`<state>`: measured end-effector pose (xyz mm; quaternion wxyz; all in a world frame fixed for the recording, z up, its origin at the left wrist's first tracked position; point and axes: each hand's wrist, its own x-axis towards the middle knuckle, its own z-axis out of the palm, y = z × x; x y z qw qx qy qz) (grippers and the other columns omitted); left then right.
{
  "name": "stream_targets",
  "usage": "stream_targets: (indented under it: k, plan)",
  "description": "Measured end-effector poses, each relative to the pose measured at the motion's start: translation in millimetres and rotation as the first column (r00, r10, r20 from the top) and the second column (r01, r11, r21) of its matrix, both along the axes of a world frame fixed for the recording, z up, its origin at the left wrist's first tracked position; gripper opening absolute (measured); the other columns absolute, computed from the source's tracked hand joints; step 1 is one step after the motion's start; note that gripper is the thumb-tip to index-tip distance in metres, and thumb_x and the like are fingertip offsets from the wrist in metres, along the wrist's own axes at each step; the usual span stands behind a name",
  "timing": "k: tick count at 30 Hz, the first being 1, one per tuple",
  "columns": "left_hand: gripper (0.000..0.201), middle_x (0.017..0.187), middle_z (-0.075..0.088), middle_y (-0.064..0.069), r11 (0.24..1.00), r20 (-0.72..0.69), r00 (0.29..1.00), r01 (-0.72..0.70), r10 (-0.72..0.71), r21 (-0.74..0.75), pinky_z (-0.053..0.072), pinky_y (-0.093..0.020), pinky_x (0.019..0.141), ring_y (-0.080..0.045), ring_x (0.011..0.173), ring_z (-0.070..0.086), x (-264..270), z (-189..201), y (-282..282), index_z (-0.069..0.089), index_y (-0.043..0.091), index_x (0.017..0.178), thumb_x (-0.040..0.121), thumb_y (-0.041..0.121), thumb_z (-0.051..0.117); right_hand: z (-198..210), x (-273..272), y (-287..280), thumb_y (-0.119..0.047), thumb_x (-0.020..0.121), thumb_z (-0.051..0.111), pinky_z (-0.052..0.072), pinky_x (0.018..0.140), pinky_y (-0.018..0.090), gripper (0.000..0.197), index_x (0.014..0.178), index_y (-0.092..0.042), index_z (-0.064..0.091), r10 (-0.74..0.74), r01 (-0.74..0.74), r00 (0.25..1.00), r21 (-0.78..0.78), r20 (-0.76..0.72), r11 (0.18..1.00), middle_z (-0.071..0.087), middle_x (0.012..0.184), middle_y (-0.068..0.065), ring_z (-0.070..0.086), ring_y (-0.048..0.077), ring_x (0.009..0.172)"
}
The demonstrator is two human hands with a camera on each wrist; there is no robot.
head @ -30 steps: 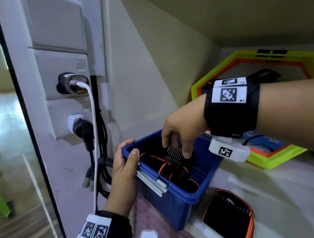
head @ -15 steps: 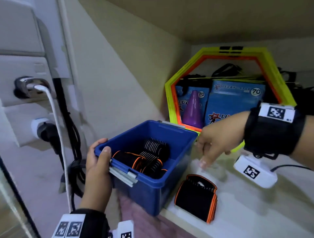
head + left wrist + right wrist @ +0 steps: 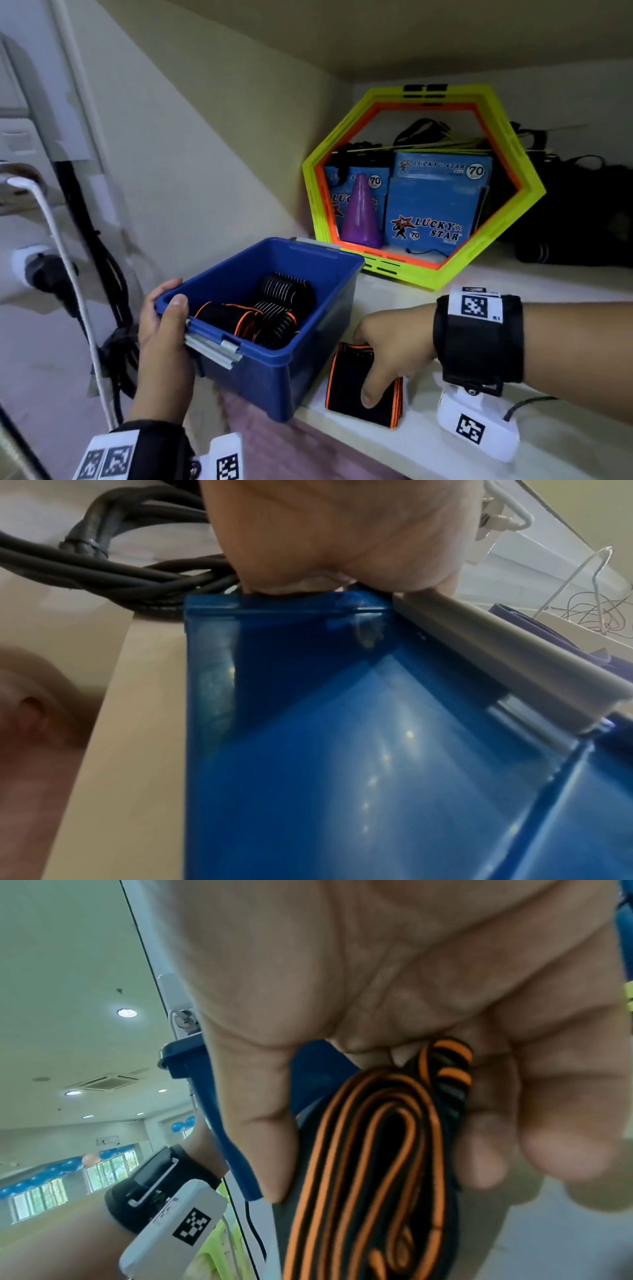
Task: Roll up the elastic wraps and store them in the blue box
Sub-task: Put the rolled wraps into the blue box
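The blue box stands at the shelf's front left corner, with several rolled black-and-orange wraps inside. My left hand grips its near-left rim, thumb over the edge; the left wrist view shows the palm against the box wall. A rolled black wrap with orange edging lies on the shelf just right of the box. My right hand closes round it, thumb in front and fingers behind. In the right wrist view the wrap sits between thumb and fingers.
A yellow-and-orange hexagon frame leans at the back, with blue boxes and a purple cone behind it. Black bags lie at the back right. Cables and a white cord hang left of the box.
My right hand left the inside of the box, swung right over the shelf and came down onto the rolled wrap beside the box. The left hand kept its hold on the rim.
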<state>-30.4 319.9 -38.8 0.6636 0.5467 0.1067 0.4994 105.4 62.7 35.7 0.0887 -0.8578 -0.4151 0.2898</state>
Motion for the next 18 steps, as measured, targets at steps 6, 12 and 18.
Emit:
stream_targets:
  k: [6,12,18]
  plan:
    - [0.037,0.104,0.060,-0.009,1.000,-0.001,1.000,0.009,-0.009,-0.009,0.043,-0.051,0.082,-0.034,0.091,0.055,-2.1,2.0,-2.2,0.063,0.038,0.116,0.080,0.045,0.058,45.7,-0.9,-3.4,-0.028,0.069,0.087,0.061,0.067,0.032,0.027,0.089,-0.023,0.069,0.168,-0.166,0.986,-0.124,0.013,0.978,0.076,0.086,-0.002,0.072,0.013,0.073]
    - [0.029,0.107,0.063,-0.013,1.000,0.011,1.000,0.016,-0.016,-0.015,0.043,-0.053,0.090,-0.036,0.096,0.059,-1.8,4.2,-2.0,0.063,0.037,0.115,0.087,0.034,0.055,133.1,12.4,9.2,-0.017,0.065,0.092,0.055,0.069,0.035,0.039,0.095,-0.019,0.067,0.256,-0.278,0.949,0.101,0.183,0.955,0.075,0.086,0.001,0.069,0.018,0.075]
    - [0.033,0.097,0.065,-0.004,1.000,-0.001,1.000,0.018,-0.018,-0.013,0.045,-0.050,0.084,-0.030,0.087,0.059,-3.6,3.9,-3.9,0.063,0.036,0.116,0.084,0.036,0.054,147.8,27.0,69.2,-0.013,0.058,0.093,0.054,0.068,0.027,0.052,0.101,-0.024,0.066,0.252,-0.321,0.860,0.086,0.444,0.943,0.074,0.092,-0.003,0.069,0.016,0.083]
